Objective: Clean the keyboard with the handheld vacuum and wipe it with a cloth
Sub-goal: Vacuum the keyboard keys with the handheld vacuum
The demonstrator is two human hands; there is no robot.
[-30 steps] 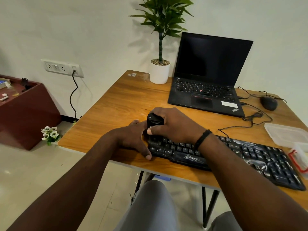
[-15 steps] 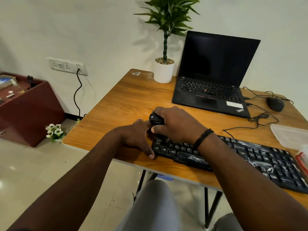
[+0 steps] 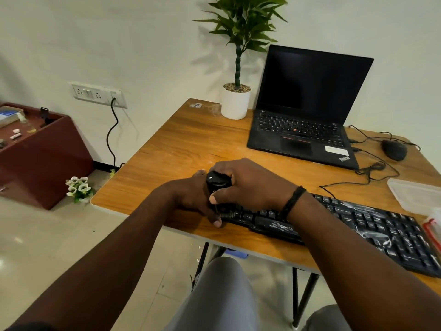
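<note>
A black keyboard (image 3: 372, 225) with white smears on its keys lies along the near edge of the wooden table (image 3: 181, 149). My right hand (image 3: 253, 182) grips a small black handheld vacuum (image 3: 216, 181) from above and holds it upright over the keyboard's left end. Its nozzle is hidden behind my thumb. My left hand (image 3: 191, 194) rests on the table against the keyboard's left end, with the thumb lying straight by the front corner. Its fingers are hidden behind the vacuum. I see no cloth that I can identify.
An open black laptop (image 3: 303, 130) stands at the back, with a white plant pot (image 3: 235, 103) to its left. A wired mouse (image 3: 393, 150) and loose cables lie on the right. A clear plastic container (image 3: 415, 194) sits at the right edge.
My right hand has drawn the vacuum slightly toward the keyboard's front rows at its left end. My left hand has stayed in place, and my view has shifted a little.
</note>
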